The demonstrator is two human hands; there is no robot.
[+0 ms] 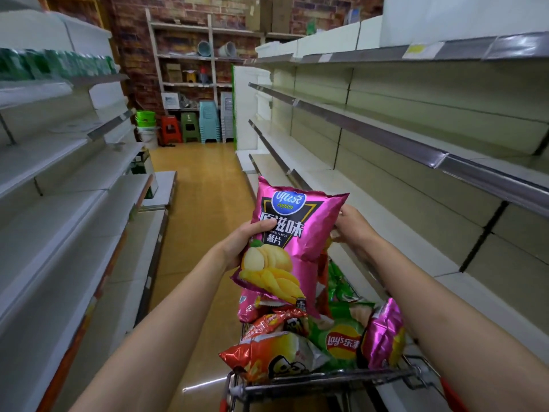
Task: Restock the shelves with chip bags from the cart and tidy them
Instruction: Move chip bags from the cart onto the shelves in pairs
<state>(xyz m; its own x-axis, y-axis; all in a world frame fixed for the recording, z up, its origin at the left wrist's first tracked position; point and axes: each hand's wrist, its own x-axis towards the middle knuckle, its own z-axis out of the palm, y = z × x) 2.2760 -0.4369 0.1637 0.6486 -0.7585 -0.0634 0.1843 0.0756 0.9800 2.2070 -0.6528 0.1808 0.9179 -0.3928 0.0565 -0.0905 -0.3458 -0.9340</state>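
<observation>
Holding a pink Copico chip bag (292, 233) upright above the cart (326, 382), the left hand (246, 240) grips its left edge, thumb curled across the front and fingers behind. The right hand (352, 223) holds the bag's right edge; its fingers are mostly hidden behind the foil, so I cannot tell how they lie. Below, the cart carries a green Lay's bag (341, 337), a red-orange bag (276, 356) and another pink bag (384, 334). Shelves (416, 138) run along the right.
</observation>
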